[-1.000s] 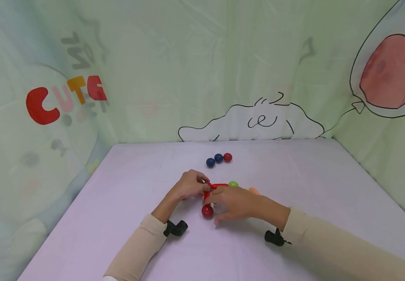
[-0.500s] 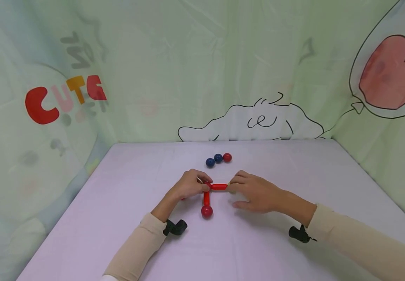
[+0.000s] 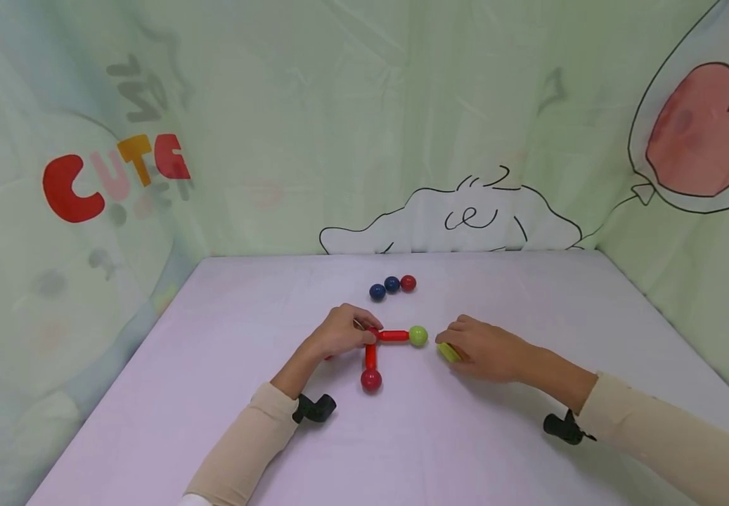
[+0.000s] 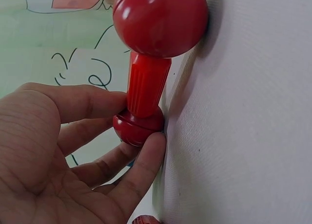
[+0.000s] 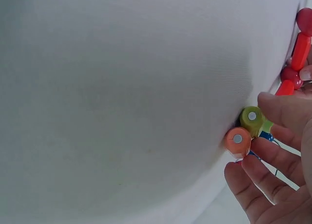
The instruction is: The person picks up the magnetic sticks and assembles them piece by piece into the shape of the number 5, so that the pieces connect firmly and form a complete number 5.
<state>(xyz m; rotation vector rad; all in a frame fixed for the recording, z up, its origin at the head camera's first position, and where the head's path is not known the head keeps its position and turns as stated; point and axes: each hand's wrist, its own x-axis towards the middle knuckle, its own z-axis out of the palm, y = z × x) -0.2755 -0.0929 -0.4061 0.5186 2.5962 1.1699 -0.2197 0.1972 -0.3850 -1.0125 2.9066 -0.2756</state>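
My left hand (image 3: 344, 332) pinches the small red ball (image 4: 139, 128) at the corner of an L-shaped piece. From that ball a red rod (image 3: 371, 356) runs toward me to a bigger red ball (image 3: 371, 380). A second red rod (image 3: 394, 336) points right and ends at a lime-green ball (image 3: 417, 336). My right hand (image 3: 487, 347) reaches over a green rod (image 5: 252, 117) and an orange rod (image 5: 238, 142), lying side by side. Its thumb is just beside the green rod's end, its fingertips close behind both rods. The orange rod is hidden in the head view.
Two blue balls (image 3: 377, 292) and a red ball (image 3: 408, 283) sit in a row farther back on the white tabletop (image 3: 528, 295). A red tip (image 3: 328, 358) shows beneath the left hand. Printed curtains stand behind and at both sides.
The right hand has moved right, from beside the corner past the lime-green ball to the green rod. The lime-green ball is uncovered. The left hand stays at the corner ball.
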